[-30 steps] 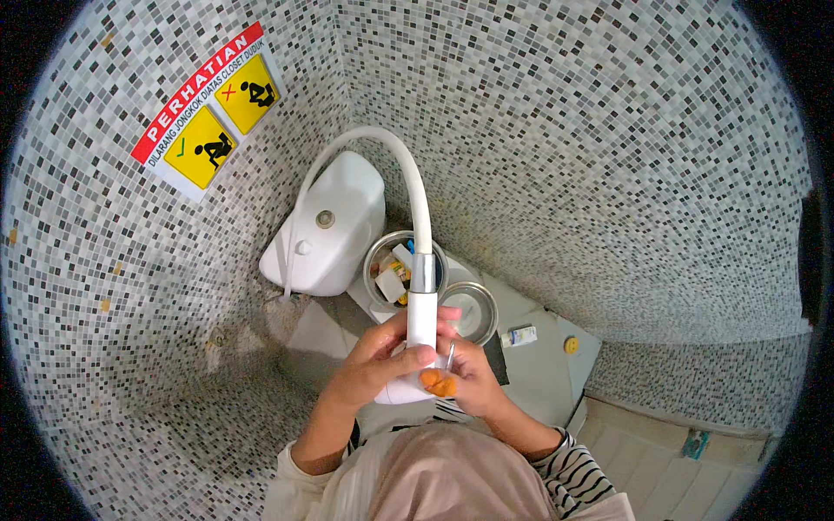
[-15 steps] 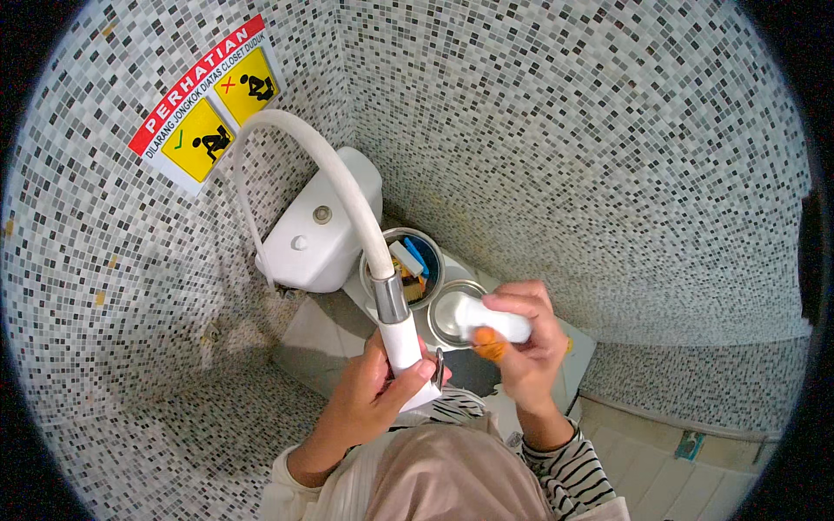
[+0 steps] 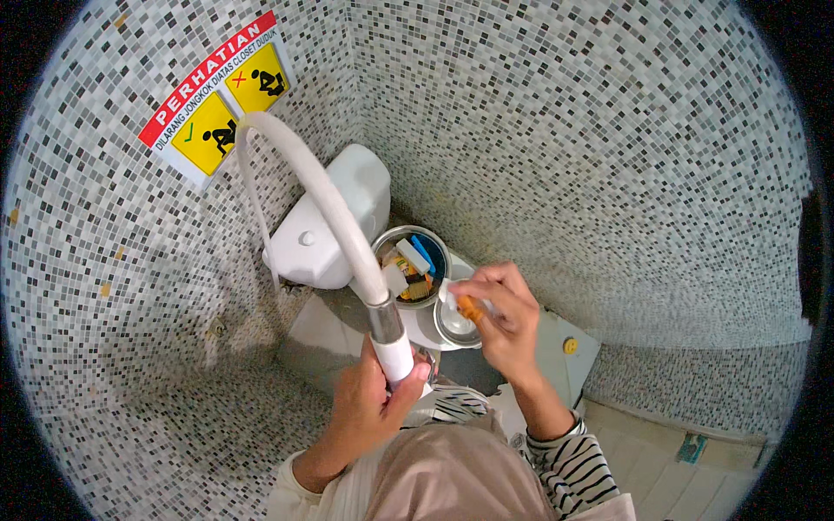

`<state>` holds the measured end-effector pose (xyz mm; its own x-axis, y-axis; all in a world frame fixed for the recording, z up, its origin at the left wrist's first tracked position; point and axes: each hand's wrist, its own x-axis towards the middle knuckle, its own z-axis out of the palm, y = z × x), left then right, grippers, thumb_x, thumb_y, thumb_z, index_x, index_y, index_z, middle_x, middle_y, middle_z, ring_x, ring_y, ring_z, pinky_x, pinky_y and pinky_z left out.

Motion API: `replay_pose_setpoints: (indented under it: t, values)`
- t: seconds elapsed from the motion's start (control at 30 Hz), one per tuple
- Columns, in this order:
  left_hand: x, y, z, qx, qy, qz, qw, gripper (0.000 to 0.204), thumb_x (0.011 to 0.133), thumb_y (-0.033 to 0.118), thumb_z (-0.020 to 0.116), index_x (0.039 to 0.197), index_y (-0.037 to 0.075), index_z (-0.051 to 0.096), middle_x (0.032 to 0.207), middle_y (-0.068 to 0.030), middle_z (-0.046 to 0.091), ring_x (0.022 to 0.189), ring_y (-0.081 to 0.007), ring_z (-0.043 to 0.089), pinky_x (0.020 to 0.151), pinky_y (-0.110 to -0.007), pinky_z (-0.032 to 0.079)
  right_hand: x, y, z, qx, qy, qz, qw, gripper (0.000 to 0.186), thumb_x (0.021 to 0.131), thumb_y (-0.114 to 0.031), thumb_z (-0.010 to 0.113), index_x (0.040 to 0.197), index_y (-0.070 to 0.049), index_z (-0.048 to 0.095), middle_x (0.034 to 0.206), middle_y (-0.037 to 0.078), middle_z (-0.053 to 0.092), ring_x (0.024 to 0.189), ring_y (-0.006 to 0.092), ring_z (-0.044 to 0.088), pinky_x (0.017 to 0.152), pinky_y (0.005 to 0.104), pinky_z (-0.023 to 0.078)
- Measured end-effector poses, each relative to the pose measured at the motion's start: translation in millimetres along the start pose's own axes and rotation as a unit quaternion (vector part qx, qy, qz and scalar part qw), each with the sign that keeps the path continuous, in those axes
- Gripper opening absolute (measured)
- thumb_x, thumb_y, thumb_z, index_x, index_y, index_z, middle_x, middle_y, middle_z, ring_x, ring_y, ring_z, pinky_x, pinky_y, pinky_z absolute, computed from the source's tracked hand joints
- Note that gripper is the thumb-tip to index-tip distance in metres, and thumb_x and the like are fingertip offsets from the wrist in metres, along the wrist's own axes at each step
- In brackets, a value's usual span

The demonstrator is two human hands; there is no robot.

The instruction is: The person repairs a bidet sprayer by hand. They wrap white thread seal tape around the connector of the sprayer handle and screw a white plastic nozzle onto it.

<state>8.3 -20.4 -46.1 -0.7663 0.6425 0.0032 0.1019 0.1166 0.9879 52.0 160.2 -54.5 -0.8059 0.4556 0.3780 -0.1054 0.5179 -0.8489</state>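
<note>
Containing mixed items, larger bowl (image 3: 407, 229): round, metal-rimmed, just right of the toilet tank (image 3: 295, 262); inside, a blue item (image 3: 423, 251), a white block (image 3: 413, 257) and yellowish pieces.
Smaller bowl (image 3: 440, 333): metal, right of the tank and nearer the person; pale inside, contents unclear.
Left hand (image 3: 369, 404): curled closed around a white handle (image 3: 393, 360), on the person's side of the tank.
Hose (image 3: 326, 204): white, joined to the handle by a metal collar (image 3: 386, 321), arching in front of the tank.
Right hand (image 3: 512, 326): fingers pinched on a small white item (image 3: 446, 293), mostly hidden, right of the tank; orange piece (image 3: 470, 308) at the fingers.
Sign (image 3: 213, 100): on the wall, up and left of the tank; white lettering on red, black lettering beneath, two yellow panels with black figures, one green tick, one red cross.
</note>
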Motion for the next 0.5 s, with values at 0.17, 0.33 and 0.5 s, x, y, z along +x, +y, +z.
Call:
replay_pose_setpoints:
  t: [0.17,0.33,0.5]
  values:
    - [2,1,-6,0.142,-0.044,0.015,0.989,0.035,0.085,0.018,0.058,0.11,-0.002,0.043,0.071,-0.0144,0.062,0.059,-0.026,0.063,0.051,-0.036,0.047,-1,-46,2,0.034,-0.032,-0.166,0.985,0.023,0.068,0.002,0.065,0.09,-0.006,0.071,0.088,0.007,0.056,0.076,0.0183,0.054,0.068,0.0275,0.044]
    - [5,-15,1,-0.046,-0.006,-0.066,0.997,0.024,0.086,0.013,0.056,0.103,-0.002,0.045,0.072,-0.0081,0.062,0.068,-0.0185,0.065,0.059,-0.032,0.049,3,-7,16,0.113,-0.053,-0.053,0.991,0.036,0.068,0.011,0.058,0.099,-0.006,0.067,0.091,0.008,0.058,0.086,0.0202,0.055,0.077,0.0285,0.044]
    - [14,-9,-17,-0.316,-0.077,-0.126,0.937,0.029,0.083,0.027,0.053,0.092,0.002,0.043,0.063,-0.0195,0.059,0.057,-0.0321,0.063,0.049,-0.041,0.053,-4,12,27,0.226,-0.041,0.126,0.965,0.026,0.074,0.005,0.062,0.097,-0.006,0.067,0.094,0.006,0.056,0.091,0.018,0.052,0.083,0.0265,0.04]
